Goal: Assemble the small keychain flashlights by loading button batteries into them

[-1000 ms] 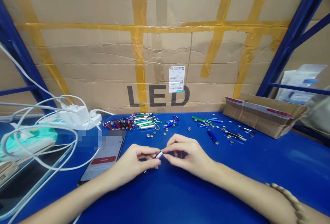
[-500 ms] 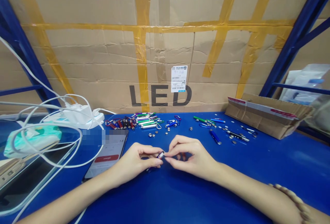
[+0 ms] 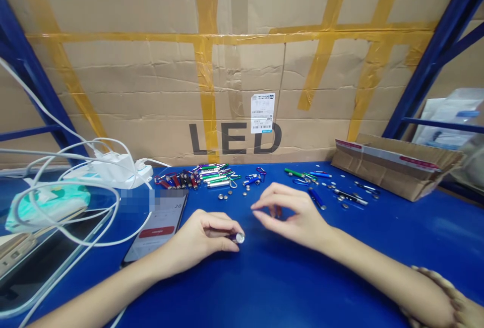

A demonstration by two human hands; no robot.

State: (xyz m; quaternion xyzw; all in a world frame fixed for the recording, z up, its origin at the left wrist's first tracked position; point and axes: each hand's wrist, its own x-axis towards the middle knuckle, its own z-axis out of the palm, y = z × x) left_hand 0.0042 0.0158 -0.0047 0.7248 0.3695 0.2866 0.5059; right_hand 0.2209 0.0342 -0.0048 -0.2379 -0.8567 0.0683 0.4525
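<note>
My left hand (image 3: pixel 202 232) is closed around a small flashlight (image 3: pixel 240 238), its round silver end facing right and most of its body hidden by my fingers. To the right, my right hand (image 3: pixel 293 213) hovers apart from it, thumb and index fingertips pinched together; whether anything tiny sits between them I cannot make out. Beyond my hands lies a group of small flashlights (image 3: pixel 218 184) in red, green, silver and black, several with carabiner clips. Button cells (image 3: pixel 220 197) are scattered beside them. A blue flashlight tube (image 3: pixel 316 199) lies behind my right hand.
A phone (image 3: pixel 159 227) lies left of my left hand, near looped white cables (image 3: pixel 117 202) and a power strip (image 3: pixel 113 168). More flashlight parts (image 3: pixel 350 196) lie at right, before an open cardboard box (image 3: pixel 393 167). A large carton (image 3: pixel 234 76) stands at the back.
My right hand has moved away from the flashlight, up and to the right. The flashlight in my left hand has turned so its silver end shows.
</note>
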